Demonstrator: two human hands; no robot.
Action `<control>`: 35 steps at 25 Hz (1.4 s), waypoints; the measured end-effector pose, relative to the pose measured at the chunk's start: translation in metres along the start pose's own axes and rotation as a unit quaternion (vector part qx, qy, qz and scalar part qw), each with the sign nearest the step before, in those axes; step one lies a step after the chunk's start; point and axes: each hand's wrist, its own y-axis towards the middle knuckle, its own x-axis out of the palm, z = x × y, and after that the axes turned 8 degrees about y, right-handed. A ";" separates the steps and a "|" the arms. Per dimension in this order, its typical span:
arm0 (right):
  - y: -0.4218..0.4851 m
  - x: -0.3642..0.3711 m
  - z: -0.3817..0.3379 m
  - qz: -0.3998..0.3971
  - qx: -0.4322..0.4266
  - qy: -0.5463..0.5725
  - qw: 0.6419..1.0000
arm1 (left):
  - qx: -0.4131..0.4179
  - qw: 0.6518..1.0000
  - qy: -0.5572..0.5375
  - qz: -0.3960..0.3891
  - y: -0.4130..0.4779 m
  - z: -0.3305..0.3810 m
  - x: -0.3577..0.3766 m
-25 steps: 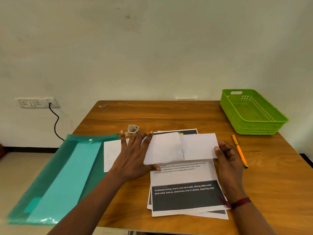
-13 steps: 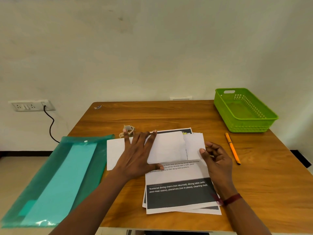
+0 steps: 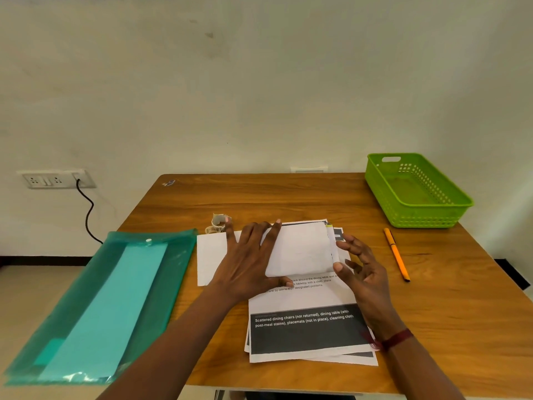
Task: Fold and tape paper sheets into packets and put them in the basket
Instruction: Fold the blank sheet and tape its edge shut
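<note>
Left hand flat on folded sheet, right hand at its edge

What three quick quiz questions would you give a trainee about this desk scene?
1. True or false: the left hand presses flat on the folded sheet.
2. What lies on the table just right of the printed sheets? A orange pen, B scissors, C stapler.
3. What overhangs the table's left edge?
Key: 1 true; 2 A; 3 the teal folder.
</note>
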 end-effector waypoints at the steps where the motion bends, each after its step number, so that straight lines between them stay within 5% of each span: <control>1: 0.000 0.002 -0.001 0.000 0.003 0.005 1.000 | 0.000 1.000 0.000 0.004 0.001 0.002 0.000; 16: -0.001 0.012 -0.005 -0.025 0.052 -0.002 0.998 | -0.008 1.000 -0.009 0.015 0.005 0.015 0.006; 24: 0.018 0.017 -0.040 0.022 0.039 0.167 0.985 | -0.079 0.994 -0.067 0.046 0.015 0.021 -0.007; 32: 0.068 0.038 -0.088 0.060 0.011 0.241 0.968 | -0.184 0.970 -0.149 0.052 0.040 0.030 -0.039; 35: 0.083 0.040 -0.106 0.038 -0.035 0.201 0.978 | -0.240 0.921 -0.286 0.107 0.049 0.027 -0.068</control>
